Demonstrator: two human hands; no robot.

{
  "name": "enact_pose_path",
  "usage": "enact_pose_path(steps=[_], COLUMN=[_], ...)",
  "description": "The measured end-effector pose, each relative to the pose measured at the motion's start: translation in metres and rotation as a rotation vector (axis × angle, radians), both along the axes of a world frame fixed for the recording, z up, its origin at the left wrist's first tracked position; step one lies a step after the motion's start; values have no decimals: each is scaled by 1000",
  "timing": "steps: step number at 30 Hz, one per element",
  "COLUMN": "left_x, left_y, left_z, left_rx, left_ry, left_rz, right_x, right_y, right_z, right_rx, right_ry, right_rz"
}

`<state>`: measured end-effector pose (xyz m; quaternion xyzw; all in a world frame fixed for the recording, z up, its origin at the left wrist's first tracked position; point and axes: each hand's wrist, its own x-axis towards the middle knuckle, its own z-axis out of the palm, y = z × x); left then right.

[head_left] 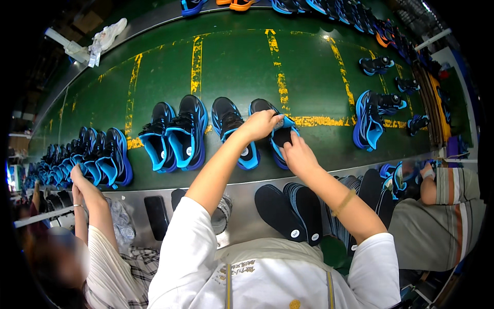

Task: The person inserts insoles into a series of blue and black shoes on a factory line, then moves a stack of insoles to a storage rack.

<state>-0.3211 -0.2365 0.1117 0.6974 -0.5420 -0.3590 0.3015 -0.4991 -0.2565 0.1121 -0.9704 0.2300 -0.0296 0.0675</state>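
A black and blue sports shoe (262, 106) stands on the green bench, its toe pointing away from me. Across its laces reaches my left hand (260, 125), fingers closed on the tongue near the opening. My right hand (300, 156) pinches the blue-lined collar on the shoe's right side. Inside the opening it looks dark; my fingers hide part of it. Just left is a similar shoe (225, 110), partly behind my left forearm. Nearer to me lie two stacks of black insoles (278, 210) (304, 208) with round white labels at the heels.
Another pair of shoes (191, 121) stands further left, then a long row (119, 149) where a co-worker's hand (77, 175) reaches. More shoes (368, 123) are at right, beside another person's arm (427, 190). A phone (156, 216) lies on the metal ledge (242, 226).
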Motion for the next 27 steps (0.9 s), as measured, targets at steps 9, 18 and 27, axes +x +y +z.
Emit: enact_pose_path(steps=[9, 18, 27], left_x=[-13, -17, -18], left_y=[4, 3, 7], left_z=[-1, -2, -5], left_rx=[67, 89, 142], left_ry=[71, 2, -78], left_rz=[279, 202, 135], right_x=[7, 26, 36], right_y=[-14, -24, -27], right_z=[24, -35, -25], right_rx=[347, 109, 133], right_ry=[368, 286, 947], right_rz=[-116, -5, 131])
